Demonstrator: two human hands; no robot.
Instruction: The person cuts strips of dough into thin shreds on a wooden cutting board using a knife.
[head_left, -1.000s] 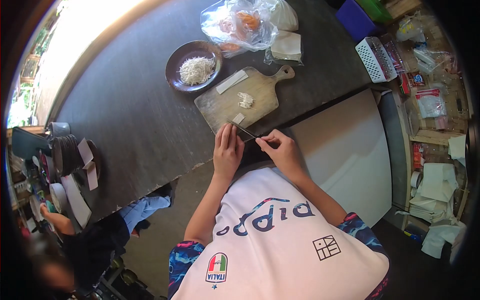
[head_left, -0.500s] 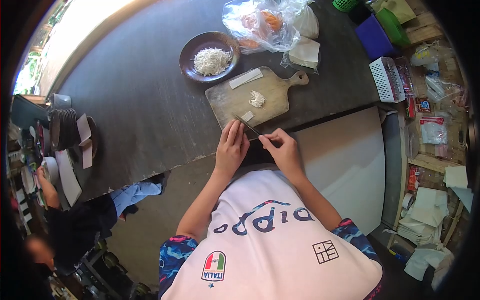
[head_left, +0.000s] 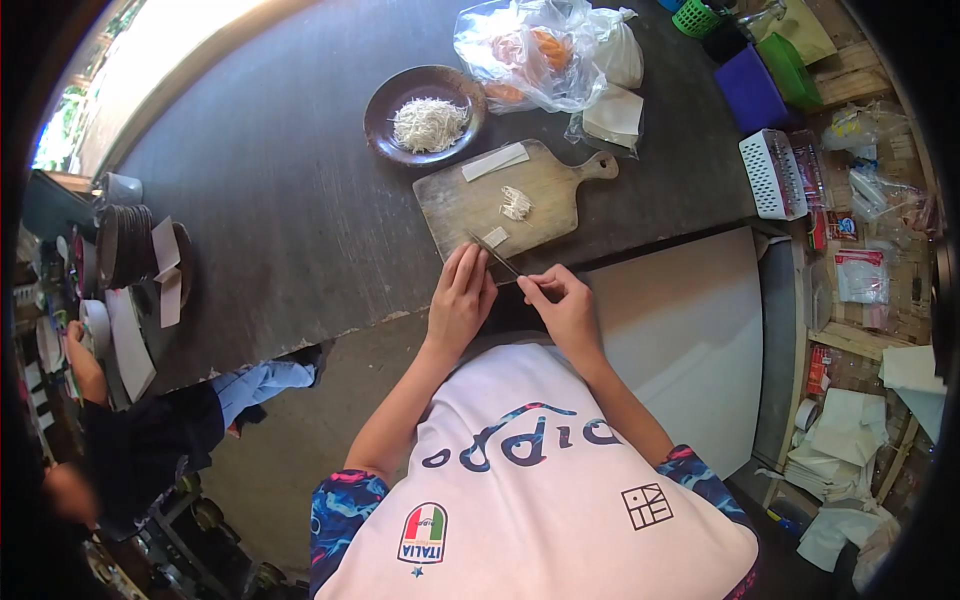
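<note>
Pale wood made up the cutting board (head_left: 450, 205), which lay on the dark surface (head_left: 270, 200) directly ahead of both hands. Clamped in the right hand (head_left: 563, 308) — thumb and fingers pinched about its dark handle — was the knife (head_left: 507, 264), its blade slanting away to the left, toward the fingertips of the other hand. The left hand (head_left: 460, 300) had its fingers close together, pointing forward over the near edge of the board; whether they gripped anything beneath could not be told.

Just ahead and to the right of the left fingertips, close beside the blade, lay the small white piece (head_left: 496, 236). Farther ahead, between the lines of the two hands, sat the little heap of shreds (head_left: 516, 204), and beyond that, near the far edge of the board, the white strips (head_left: 496, 162). Well ahead of the left hand — past the board and slightly leftward — stood the brown dish (head_left: 376, 130), with the larger pile of shreds (head_left: 430, 124) in it. Far ahead of the right hand rested the clear plastic bag (head_left: 570, 85).
</note>
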